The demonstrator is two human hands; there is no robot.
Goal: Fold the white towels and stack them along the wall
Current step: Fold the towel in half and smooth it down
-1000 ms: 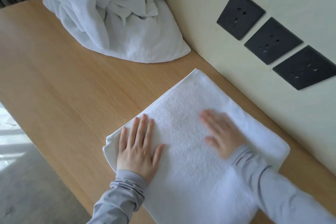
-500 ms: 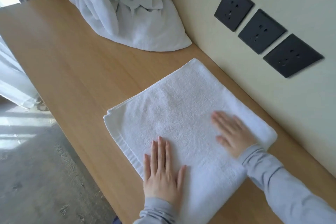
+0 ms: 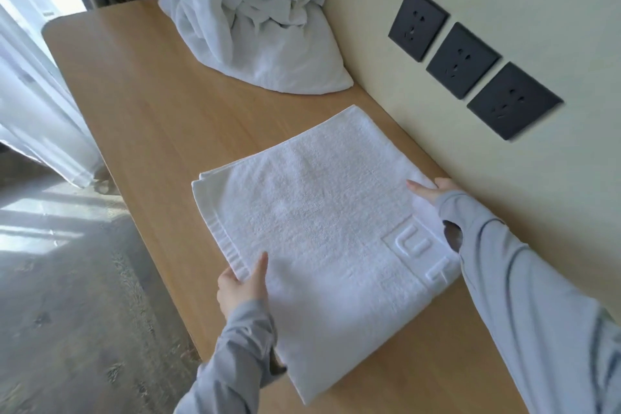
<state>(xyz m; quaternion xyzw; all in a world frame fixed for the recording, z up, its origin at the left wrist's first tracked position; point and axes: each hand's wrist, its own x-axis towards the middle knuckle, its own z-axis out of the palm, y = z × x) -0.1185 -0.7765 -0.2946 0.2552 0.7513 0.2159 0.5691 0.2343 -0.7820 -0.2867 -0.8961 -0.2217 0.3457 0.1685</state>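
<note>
A folded white towel (image 3: 319, 208) lies flat on the wooden counter (image 3: 141, 104), one corner close to the wall. My left hand (image 3: 240, 286) grips its near left edge, thumb on top and fingers underneath. At the towel's right corner beside the wall, my right hand (image 3: 428, 191) holds the cloth, with most of the hand hidden by the grey sleeve. A raised letter pattern shows on the towel near my right wrist. Farther back, a heap of crumpled white towels (image 3: 255, 20) leans against the wall.
Three black wall sockets (image 3: 463, 60) sit in a row on the cream wall above the counter. The counter's front edge drops to a grey carpeted floor (image 3: 67, 279). A sheer white curtain (image 3: 37, 104) hangs at the left, dark drapes behind it.
Both hands lay flat on top of the towel before. They have slid out to opposite edges and now grip it. The view has shifted, showing more floor and curtain.
</note>
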